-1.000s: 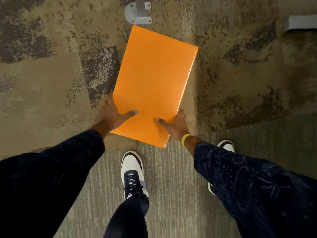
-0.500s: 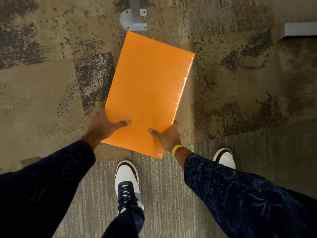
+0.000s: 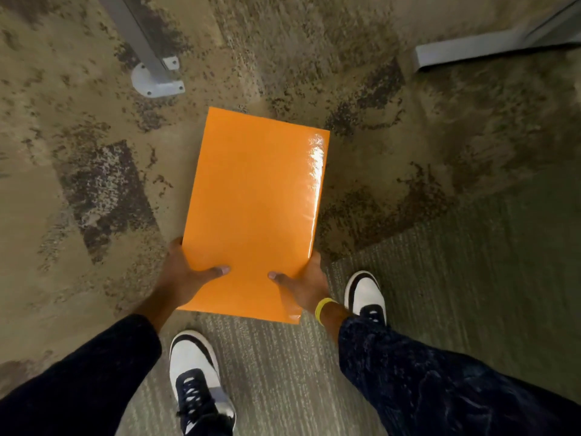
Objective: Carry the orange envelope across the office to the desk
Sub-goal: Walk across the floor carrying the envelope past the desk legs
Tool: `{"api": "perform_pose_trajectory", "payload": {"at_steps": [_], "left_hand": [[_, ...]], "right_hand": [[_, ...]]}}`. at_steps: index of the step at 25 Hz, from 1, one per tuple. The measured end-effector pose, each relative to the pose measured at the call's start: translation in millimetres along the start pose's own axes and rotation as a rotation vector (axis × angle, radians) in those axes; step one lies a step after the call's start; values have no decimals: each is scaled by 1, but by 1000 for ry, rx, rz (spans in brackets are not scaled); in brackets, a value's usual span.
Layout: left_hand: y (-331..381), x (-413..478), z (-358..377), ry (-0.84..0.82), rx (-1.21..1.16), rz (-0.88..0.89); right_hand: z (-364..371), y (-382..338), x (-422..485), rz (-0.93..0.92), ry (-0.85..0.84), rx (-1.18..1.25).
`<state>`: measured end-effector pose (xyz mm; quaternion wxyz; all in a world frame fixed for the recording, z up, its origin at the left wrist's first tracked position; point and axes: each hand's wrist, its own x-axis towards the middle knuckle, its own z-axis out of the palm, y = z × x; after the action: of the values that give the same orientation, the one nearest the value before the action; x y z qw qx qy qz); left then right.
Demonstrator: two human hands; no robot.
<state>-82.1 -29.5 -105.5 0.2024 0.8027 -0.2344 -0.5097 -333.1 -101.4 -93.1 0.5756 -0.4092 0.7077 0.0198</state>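
Here, I see the orange envelope (image 3: 256,212) held flat above patterned carpet (image 3: 78,190), my left hand (image 3: 185,278) and right hand (image 3: 306,283) clasping its near corners, thumbs on top, the other fingers hidden underneath. A grey metal post foot (image 3: 155,80) stands ahead-left, a grey bar (image 3: 465,53) ahead-right, both cut off by the frame; no desk top is visible.

An office: patterned carpet tiles (image 3: 408,184) and grey metal desk legs (image 3: 147,55).

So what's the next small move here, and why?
Probably keep walking, steering right of the metal post. Both hands, left and right, grip the envelope over carpet; no desk top is in view.
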Motion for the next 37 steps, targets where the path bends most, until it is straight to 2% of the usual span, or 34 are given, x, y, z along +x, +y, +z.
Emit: {"api": "perform_pose_trajectory", "payload": {"at_steps": [6,9,17,23,29,37], "left_hand": [[77,29,59,-70,68,148],[117,47,93,-96,77,199],[222,89,185,-225,156,286],[284,124,252,-202,249,386],[334,146,287,-234,358,447],[361,166,303,-296,436,433]], "right_hand": [[-75,3,26,15,38,170],[-116,2,45,-18,132,253],[-223,3,92,-51,234,337],[-296,9,132,-54,278,356],[-339,8,157,-2,304,374],[-353,6,177,31,301,474]]}}
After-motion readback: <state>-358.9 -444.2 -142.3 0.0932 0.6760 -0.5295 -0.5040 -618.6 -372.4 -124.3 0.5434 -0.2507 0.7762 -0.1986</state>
